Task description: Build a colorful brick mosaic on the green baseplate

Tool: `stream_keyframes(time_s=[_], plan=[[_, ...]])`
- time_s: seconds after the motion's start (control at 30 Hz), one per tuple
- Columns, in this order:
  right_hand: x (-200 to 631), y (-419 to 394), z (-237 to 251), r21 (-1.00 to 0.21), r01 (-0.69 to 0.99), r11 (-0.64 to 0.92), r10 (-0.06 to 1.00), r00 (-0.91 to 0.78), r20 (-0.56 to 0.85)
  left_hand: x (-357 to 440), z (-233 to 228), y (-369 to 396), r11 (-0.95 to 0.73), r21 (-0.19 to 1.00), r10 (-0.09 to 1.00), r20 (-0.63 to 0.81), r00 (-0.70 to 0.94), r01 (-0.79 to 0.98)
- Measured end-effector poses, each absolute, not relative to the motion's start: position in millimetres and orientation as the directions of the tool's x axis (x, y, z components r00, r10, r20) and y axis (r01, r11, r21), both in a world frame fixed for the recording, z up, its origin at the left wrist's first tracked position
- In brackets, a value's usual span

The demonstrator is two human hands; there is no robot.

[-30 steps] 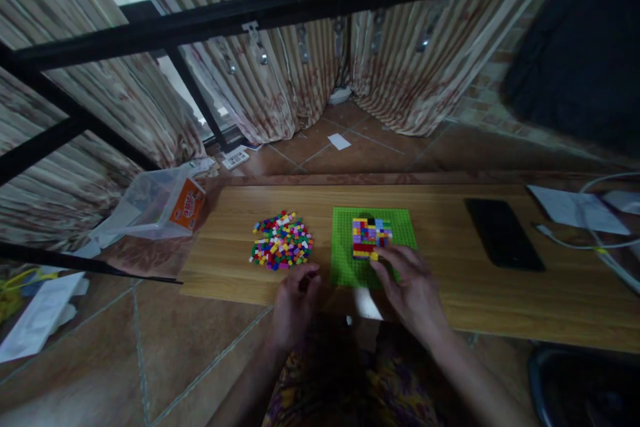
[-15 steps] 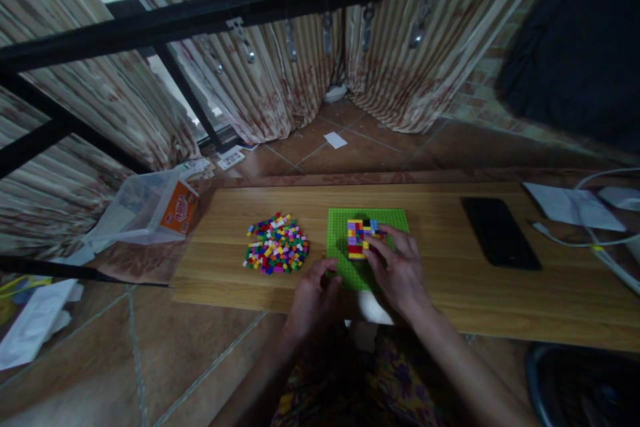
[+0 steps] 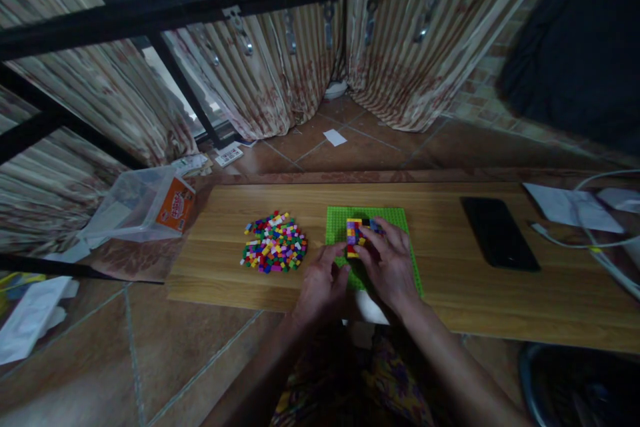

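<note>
Right hand (image 3: 387, 267) is covering the brick build (image 3: 354, 237) on the green baseplate (image 3: 336, 227), fingers pressing down. Left hand (image 3: 323, 283) is touching the baseplate edge, fingers loosely spread.

Right hand (image 3: 387, 263) is covering most of the brick build (image 3: 354, 235); baseplate (image 3: 340, 227) near edge is hiding under both hands.

Wooden board (image 3: 450, 307), loose bricks (image 3: 274, 251), green baseplate (image 3: 395, 217); seemingly a phone (image 3: 497, 232), papers (image 3: 570, 207)
</note>
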State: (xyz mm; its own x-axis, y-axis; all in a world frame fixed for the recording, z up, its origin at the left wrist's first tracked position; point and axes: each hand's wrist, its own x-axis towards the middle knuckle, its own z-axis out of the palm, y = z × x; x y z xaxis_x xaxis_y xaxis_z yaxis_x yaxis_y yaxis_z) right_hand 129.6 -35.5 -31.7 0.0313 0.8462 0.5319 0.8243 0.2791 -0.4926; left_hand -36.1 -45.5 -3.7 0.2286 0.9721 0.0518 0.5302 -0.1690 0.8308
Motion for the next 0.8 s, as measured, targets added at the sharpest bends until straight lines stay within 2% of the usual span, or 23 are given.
stream_keyframes(time_s=[0.13,0.43,0.8], plan=[[133,-47,-29,-0.493,0.836,0.24,0.813,0.105,0.572,-34,-5,-46,-0.172,0.812,0.972,0.048,0.23,0.557],[121,-51,-32,-0.463,0.871,0.162,0.826,0.137,0.546,-33,-7,-44,-0.188,0.804,0.965,0.046,0.257,0.564],[120,-43,-25,-0.476,0.863,0.171,0.84,0.125,0.528,-37,-12,-46,-0.172,0.802,0.975,0.057,0.214,0.573]])
